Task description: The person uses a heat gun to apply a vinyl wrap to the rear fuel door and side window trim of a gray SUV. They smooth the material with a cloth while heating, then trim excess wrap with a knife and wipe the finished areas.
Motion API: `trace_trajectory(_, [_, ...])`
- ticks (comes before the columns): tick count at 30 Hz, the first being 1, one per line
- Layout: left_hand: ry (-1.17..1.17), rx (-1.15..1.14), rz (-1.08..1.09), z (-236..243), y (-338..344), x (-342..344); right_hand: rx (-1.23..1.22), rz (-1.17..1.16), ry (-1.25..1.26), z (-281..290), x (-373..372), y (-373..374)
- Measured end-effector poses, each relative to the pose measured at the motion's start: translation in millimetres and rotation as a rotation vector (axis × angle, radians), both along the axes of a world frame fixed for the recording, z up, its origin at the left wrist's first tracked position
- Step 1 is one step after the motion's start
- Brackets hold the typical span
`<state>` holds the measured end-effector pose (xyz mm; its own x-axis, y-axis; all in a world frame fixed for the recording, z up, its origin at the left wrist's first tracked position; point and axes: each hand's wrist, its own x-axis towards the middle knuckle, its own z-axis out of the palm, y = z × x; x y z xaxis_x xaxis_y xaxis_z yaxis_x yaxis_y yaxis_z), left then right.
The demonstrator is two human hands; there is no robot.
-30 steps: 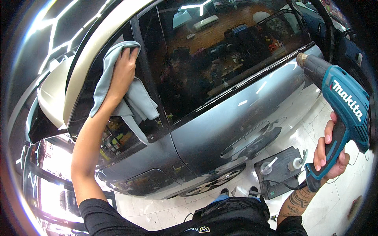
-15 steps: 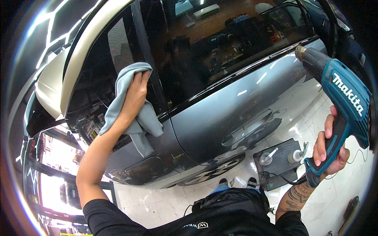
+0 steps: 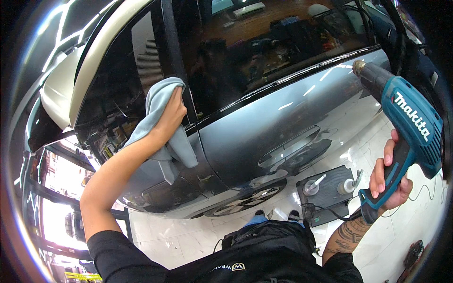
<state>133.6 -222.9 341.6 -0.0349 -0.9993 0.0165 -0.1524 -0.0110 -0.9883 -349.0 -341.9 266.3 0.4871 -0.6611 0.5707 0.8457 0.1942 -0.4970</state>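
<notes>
A light blue-grey cloth (image 3: pixel 158 96) is gripped in my left hand (image 3: pixel 173 115), which presses it against the dark pillar and glass beside the rear side window (image 3: pixel 141 52). The cloth's loose ends hang down over the grey body panel. My right hand (image 3: pixel 389 177) is wrapped round the handle of a teal and black heat gun (image 3: pixel 411 113). Its metal nozzle (image 3: pixel 358 67) points up and left, near the trim below the front window. The grey car door (image 3: pixel 264 127), with a flush handle (image 3: pixel 290 144), lies between my two hands.
On the white tiled floor a black box (image 3: pixel 325 200) bears two bottles, one a pump bottle (image 3: pixel 346 186). A power cord (image 3: pixel 330 211) runs from the heat gun past it. The car's wheel (image 3: pixel 245 200) is close to my feet. A dark object (image 3: pixel 413 254) lies at lower right.
My left hand has slid the cloth slightly right along the pillar, and its forearm has swung a little. The heat gun has shifted slightly left and down in view.
</notes>
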Motion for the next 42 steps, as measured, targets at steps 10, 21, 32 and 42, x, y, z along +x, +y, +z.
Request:
trace_trajectory(10, [0.564,-0.195,-0.307,50,12,15,0.017,-0.008,-0.032,1,2,3])
trace_trajectory(21, [0.594,-0.021,-0.459,110,-9,13,0.040,0.030,-0.056,7,5,10])
trace_trajectory(32, [0.685,-0.583,-0.628,153,40,2,-0.014,0.138,-0.024,19,3,15])
trace_trajectory(42, [2.593,-1.988,-0.751,33,311,-1,-0.005,0.225,-0.188,31,54,37])
